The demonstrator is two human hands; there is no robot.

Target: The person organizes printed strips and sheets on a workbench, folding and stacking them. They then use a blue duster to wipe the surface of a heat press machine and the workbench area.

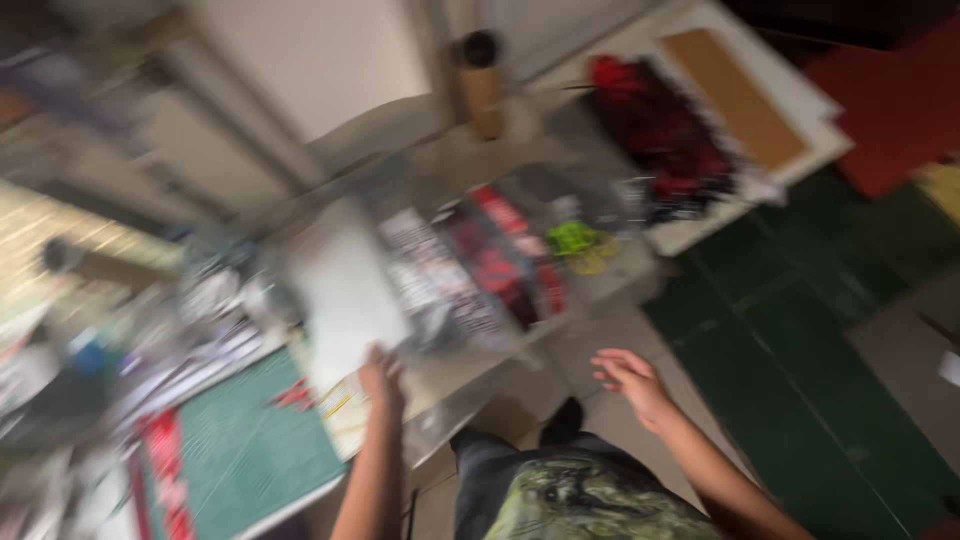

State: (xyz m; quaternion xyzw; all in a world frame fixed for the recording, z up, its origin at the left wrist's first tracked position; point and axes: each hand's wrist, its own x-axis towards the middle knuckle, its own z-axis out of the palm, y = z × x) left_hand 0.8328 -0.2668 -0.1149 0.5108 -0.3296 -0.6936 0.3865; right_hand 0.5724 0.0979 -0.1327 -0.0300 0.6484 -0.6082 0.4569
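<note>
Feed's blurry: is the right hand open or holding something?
Open and empty: the right hand hangs over the floor with fingers spread.

The picture was blurred. The left hand (381, 378) held the lower edge of a white sheet (345, 295) over the cluttered bench (450, 400), beside a green cutting mat (250, 450). The right hand (630, 383) hung with fingers spread above the floor (800, 400), touching nothing.

The white sheet (345, 290) at the left hand (382, 378) looks like smooth matt paper or card, though blur hides its grain. Beside it the green cutting mat (250, 450) on the worktop (470, 385) looks matt and rubbery, and the upright tube (484, 95) looks like plain brown cardboard.
</note>
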